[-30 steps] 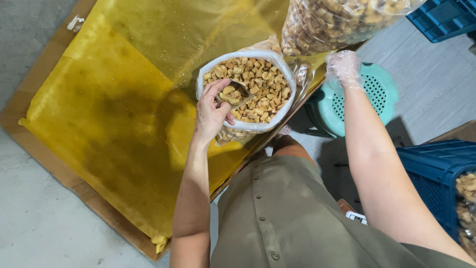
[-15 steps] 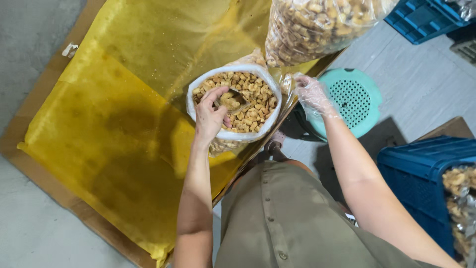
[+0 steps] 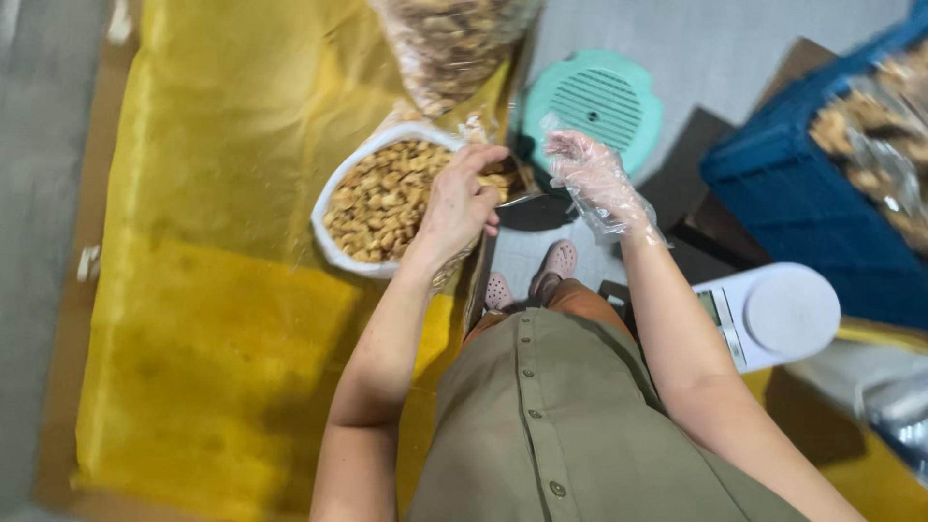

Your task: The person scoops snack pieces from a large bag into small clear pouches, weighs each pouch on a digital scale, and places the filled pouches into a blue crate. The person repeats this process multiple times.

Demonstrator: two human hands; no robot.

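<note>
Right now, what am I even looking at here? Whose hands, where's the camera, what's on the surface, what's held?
There is no machine: a person works with their own two hands, and the one camera sits on their head, looking down past their olive buttoned garment. The left hand is bare and grips a dark scoop, mostly hidden, at the rim of a white-rimmed sack of tan crunchy pieces. The right hand wears a clear plastic glove and hovers open, holding nothing. The sack stands on a yellow sheet. Nearby are a bigger clear bag of the same pieces, a teal stool, a white scale and a blue crate.
</note>
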